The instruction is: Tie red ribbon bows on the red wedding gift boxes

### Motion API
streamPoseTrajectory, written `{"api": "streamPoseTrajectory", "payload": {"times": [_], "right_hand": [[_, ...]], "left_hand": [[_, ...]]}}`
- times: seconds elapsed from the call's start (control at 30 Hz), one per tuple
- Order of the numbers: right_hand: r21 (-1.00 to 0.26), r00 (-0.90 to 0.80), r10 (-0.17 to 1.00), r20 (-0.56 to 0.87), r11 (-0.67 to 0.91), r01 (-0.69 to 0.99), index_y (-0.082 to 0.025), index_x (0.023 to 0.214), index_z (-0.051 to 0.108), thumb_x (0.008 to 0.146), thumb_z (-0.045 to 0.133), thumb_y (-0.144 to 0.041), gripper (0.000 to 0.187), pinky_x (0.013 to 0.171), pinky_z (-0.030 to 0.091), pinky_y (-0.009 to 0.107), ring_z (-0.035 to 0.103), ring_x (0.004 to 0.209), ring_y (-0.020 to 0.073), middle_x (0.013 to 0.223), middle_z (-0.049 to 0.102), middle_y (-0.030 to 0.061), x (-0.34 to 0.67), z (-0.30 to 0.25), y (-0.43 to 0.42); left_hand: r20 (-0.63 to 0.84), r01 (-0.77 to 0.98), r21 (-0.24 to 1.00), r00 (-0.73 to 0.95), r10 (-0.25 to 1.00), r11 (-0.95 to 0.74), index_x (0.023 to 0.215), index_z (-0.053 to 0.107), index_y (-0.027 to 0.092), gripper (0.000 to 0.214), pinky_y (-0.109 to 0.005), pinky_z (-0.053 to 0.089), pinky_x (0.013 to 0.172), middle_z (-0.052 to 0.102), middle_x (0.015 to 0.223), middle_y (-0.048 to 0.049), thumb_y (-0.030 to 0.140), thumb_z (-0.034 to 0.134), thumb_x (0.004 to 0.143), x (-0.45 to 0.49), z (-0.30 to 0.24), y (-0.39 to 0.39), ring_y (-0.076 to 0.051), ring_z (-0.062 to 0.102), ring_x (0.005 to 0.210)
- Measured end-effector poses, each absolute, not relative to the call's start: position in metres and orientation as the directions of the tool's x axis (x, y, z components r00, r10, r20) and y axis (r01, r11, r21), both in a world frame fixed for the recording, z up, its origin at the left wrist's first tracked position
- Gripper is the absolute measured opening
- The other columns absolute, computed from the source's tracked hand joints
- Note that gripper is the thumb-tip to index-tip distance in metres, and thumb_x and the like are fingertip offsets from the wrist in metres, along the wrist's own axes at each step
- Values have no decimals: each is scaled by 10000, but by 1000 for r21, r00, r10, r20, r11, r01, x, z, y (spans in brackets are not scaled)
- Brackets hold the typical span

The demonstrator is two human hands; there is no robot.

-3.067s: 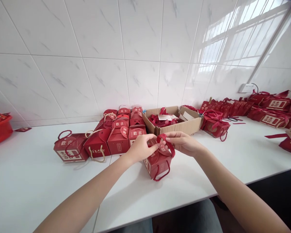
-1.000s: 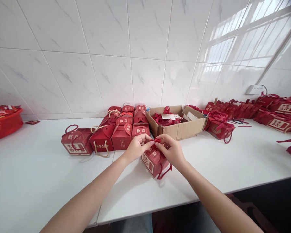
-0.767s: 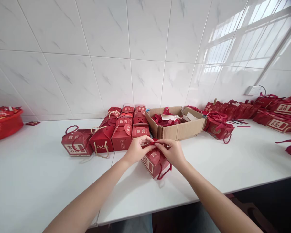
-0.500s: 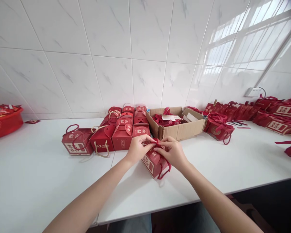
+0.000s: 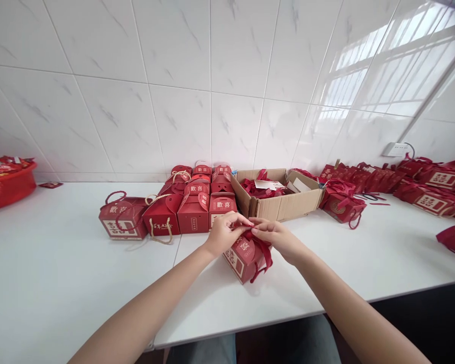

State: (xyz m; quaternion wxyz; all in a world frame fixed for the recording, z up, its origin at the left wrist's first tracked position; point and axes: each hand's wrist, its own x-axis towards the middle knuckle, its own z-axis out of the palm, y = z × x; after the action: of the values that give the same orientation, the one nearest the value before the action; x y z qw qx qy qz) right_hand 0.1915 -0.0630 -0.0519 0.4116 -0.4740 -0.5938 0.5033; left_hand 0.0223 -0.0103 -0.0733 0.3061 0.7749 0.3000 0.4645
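Observation:
A small red gift box (image 5: 239, 259) with a rope handle stands on the white counter (image 5: 60, 273) in front of me. A red ribbon (image 5: 263, 250) sits at its top and hangs down its right side. My left hand (image 5: 224, 232) and my right hand (image 5: 276, 235) meet above the box, and the fingertips of both pinch the ribbon. Just behind my hands, several finished red gift boxes (image 5: 191, 210) stand in rows.
An open cardboard box (image 5: 278, 199) holding ribbons and cards stands behind my right hand. More red boxes (image 5: 420, 184) line the wall to the right. A red basin (image 5: 7, 184) sits far left. The counter's front edge runs just below my forearms.
Both hands stay on the ribbon at the box top. A large loop held open three seconds ago has been drawn small, and a ribbon length now hangs down the right side.

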Motion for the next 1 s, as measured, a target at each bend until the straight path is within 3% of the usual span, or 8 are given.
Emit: {"api": "streamPoseTrajectory", "payload": {"times": [0.17, 0.37, 0.5, 0.63, 0.73, 0.83, 0.9, 1.0], "right_hand": [[-999, -49, 998, -33, -35, -36, -171, 731, 743, 675, 699, -450, 287, 774, 508, 349, 476, 1212, 319, 1388, 452, 122, 184, -55, -80], [-991, -36, 997, -67, -70, -112, -182, 644, 695, 693, 708, -442, 265, 867, 487, 315, 303, 1351, 269, 1255, 559, 122, 176, -56, -91], [-991, -41, 996, -81, -85, -100, -184, 671, 693, 725, 668, -474, 297, 910, 469, 352, 415, 1274, 280, 1270, 559, 92, 173, -54, -106], [-990, 35, 992, -123, -125, 72, -217, 930, 677, 814, 547, -499, 331, 919, 455, 371, 531, 1159, 243, 1246, 587, 75, 181, -51, -113], [-959, 58, 997, 59, 41, 280, -227, 1077, 593, 833, 523, -419, 318, 924, 446, 399, 543, 1139, 229, 1204, 607, 77, 193, -57, -100], [-833, -125, 940, 317, 339, 437, -244, 1213, 498, 808, 567, -315, 416, 953, 429, 410, 530, 1168, 214, 1269, 570, 75, 204, -66, -78], [-761, -264, 884, 386, 467, 451, -246, 1259, 460, 809, 565, -263, 463, 932, 449, 388, 577, 1108, 195, 1187, 626, 68, 207, -69, -67], [-635, -305, 836, 455, 545, 548, -239, 1197, 520, 825, 533, -215, 373, 858, 480, 364, 633, 976, 192, 1005, 691, 47, 208, -66, -64]], "left_hand": [[588, 226, 701, 355, 727, -677, 945, 607, 197, 193, -303, 462, 768, 629, 898, -47, 231, 656, 761, 23, -64, -17, -189, 577, 870], [564, 303, 563, 539, 626, -769, 819, 638, 193, 98, -341, 428, 815, 642, 797, -43, 253, 563, 838, 9, -53, -39, -189, 534, 806], [501, 275, 643, 554, 664, -715, 842, 682, 194, 102, -339, 453, 800, 684, 834, -53, 267, 616, 814, 5, -54, -40, -194, 575, 810], [426, 203, 753, 574, 699, -626, 800, 722, 201, 76, -321, 479, 782, 702, 830, -52, 248, 668, 775, 2, -56, -36, -191, 611, 810], [402, 180, 794, 560, 725, -580, 780, 731, 200, 71, -312, 489, 777, 697, 820, -52, 240, 676, 760, 0, -56, -35, -189, 621, 808], [390, 180, 805, 556, 734, -565, 789, 730, 202, 75, -314, 493, 793, 698, 831, -51, 244, 679, 754, -2, -56, -35, -194, 625, 826], [384, 187, 803, 564, 731, -566, 797, 727, 203, 78, -316, 494, 801, 700, 841, -51, 243, 671, 760, -3, -56, -36, -195, 627, 833], [392, 197, 790, 566, 725, -581, 812, 724, 204, 86, -314, 491, 813, 704, 854, -51, 237, 653, 775, -4, -56, -36, -195, 627, 851]]}}
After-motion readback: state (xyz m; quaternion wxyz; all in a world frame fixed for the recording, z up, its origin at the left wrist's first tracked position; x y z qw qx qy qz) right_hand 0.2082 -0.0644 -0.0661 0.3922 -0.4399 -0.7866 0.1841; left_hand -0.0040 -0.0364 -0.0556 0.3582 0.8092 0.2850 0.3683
